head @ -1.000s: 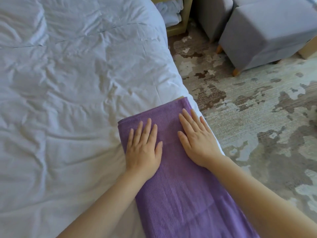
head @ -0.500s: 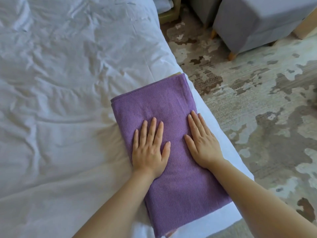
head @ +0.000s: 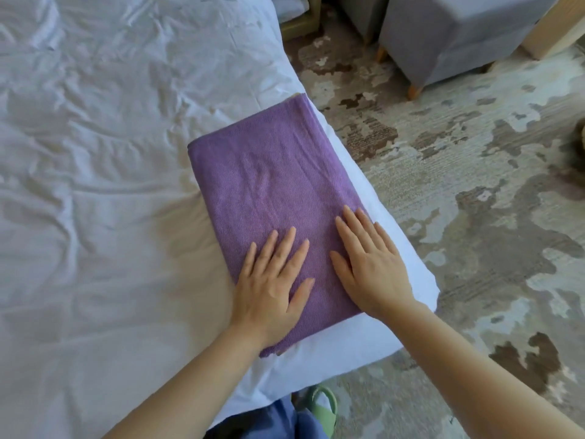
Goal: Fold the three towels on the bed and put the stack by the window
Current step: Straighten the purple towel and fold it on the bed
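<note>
- The purple towel (head: 272,191) lies folded into a flat rectangle on the white bed (head: 110,185), at the corner nearest the person. Its right side runs close along the mattress edge above the patterned carpet (head: 474,217).
- The left hand (head: 272,280) and right hand (head: 370,264) rest side by side on the towel's near half, palms down, fingers straight and slightly spread. Neither pinches anything.
- I judge they are pressing the fold flat so the layers settle (soft cloth tends to spring open).
- The towel's long axis runs away from the person, leaning a little left, roughly parallel to the bed's edge. The near short end faces the person, the far end the grey ottoman (head: 459,36).
- A tan sliver at the far right corner may be something underneath; it is too small to tell.
- Only this one towel is visible, so stacking looks not yet begun.
</note>
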Demonstrator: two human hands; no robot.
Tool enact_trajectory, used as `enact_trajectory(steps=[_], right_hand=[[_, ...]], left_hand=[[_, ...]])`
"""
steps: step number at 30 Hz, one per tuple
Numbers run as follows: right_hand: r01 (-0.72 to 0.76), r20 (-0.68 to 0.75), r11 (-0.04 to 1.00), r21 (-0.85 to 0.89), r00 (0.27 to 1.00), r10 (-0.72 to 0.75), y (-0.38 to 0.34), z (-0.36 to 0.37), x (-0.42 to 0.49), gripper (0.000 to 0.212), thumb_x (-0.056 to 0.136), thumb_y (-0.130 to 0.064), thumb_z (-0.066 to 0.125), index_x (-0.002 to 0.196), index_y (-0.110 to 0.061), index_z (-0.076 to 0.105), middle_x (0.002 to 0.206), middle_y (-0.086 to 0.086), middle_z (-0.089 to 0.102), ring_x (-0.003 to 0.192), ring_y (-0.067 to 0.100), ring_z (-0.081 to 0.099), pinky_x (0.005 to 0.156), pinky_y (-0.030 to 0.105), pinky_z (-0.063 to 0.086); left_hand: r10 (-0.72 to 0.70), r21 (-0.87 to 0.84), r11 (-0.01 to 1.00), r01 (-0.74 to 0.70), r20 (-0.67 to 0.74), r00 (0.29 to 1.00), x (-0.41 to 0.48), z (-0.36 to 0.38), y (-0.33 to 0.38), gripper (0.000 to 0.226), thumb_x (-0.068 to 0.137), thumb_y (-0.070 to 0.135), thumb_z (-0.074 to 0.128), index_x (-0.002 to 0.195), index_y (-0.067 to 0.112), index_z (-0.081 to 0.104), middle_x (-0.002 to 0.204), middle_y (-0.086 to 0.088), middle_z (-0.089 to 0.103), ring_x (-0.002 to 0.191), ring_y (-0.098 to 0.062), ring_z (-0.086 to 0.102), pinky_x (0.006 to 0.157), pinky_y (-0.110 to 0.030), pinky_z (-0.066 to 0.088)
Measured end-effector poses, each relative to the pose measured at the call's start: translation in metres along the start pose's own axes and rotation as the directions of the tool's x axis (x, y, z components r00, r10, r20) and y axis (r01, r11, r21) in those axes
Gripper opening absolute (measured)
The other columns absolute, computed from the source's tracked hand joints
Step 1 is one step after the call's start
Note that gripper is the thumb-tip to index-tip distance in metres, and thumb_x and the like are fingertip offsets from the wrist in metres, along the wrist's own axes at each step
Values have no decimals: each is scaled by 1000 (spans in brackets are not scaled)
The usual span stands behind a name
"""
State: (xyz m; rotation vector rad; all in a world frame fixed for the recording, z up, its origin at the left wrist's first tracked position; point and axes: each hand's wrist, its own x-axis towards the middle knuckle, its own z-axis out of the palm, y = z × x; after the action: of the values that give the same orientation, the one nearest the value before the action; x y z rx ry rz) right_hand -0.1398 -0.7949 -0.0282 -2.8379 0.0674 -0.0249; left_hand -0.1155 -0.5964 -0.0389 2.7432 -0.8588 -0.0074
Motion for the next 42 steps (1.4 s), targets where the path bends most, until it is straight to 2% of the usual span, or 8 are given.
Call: enact_trajectory(steps=[8,12,15,19,26,37,40,42], right_hand=[[-12,38,1000,5,999,12,15,25,-27,61,97,-52,23,151,-23,19,158,-9,9,147,12,3,120,38,6],[-211,-59,938,276,970,236,4,16,-47,68,95,-45,44,152,-22,15,159,-8,5,147,11,0,119,34,3],[-486,125,496,720,794,596,-9,9,-55,84,90,-37,60,152,-15,7,161,0,-1,147,14,3,119,35,10],[-532,444,-113,839,549,709,-24,6,-62,102,78,-39,74,151,-25,4,156,-1,17,141,22,26,115,41,27],[-356,565,-440,824,461,685,-67,27,-61,101,62,-50,81,141,-36,19,136,-9,41,111,15,48,103,44,39],[-320,395,-342,884,118,911,-93,38,-28,85,78,-67,56,144,-29,19,141,0,38,120,22,45,109,46,35],[-462,38,-26,887,17,999,-106,34,-21,78,88,-52,55,149,-29,11,157,-3,11,142,13,17,118,39,14],[-596,-284,280,752,90,955,-115,30,-14,77,92,-46,51,151,-23,8,159,-8,3,142,-1,0,116,22,-1]], left_hand=[[-103,104,990,96,64,993,-17,20,12,59,93,53,33,147,27,34,155,-2,30,143,-26,26,115,-51,19],[-136,42,990,132,127,983,-21,1,9,61,93,53,27,148,28,31,157,-3,24,145,-25,22,117,-48,12],[-148,24,989,146,155,977,-20,-15,-1,60,93,52,28,148,28,29,158,-2,20,146,-24,19,117,-46,11],[-142,70,989,130,225,964,-11,-24,-18,60,95,54,24,151,35,12,161,3,5,148,-20,6,118,-42,1],[12,123,991,-55,323,946,34,-24,-41,63,89,67,10,144,48,-14,159,10,-16,147,-17,-13,118,-45,-10],[229,103,957,-273,316,921,140,-24,-118,68,85,70,7,147,47,-6,160,10,-10,147,-17,-10,116,-44,-13],[273,103,943,-315,300,914,165,-24,-133,70,82,76,7,146,49,-7,160,11,-11,147,-17,-11,116,-45,-12],[321,96,927,-362,294,900,179,-23,-140,73,79,80,4,143,51,-13,158,13,-14,146,-16,-13,116,-44,-13]])
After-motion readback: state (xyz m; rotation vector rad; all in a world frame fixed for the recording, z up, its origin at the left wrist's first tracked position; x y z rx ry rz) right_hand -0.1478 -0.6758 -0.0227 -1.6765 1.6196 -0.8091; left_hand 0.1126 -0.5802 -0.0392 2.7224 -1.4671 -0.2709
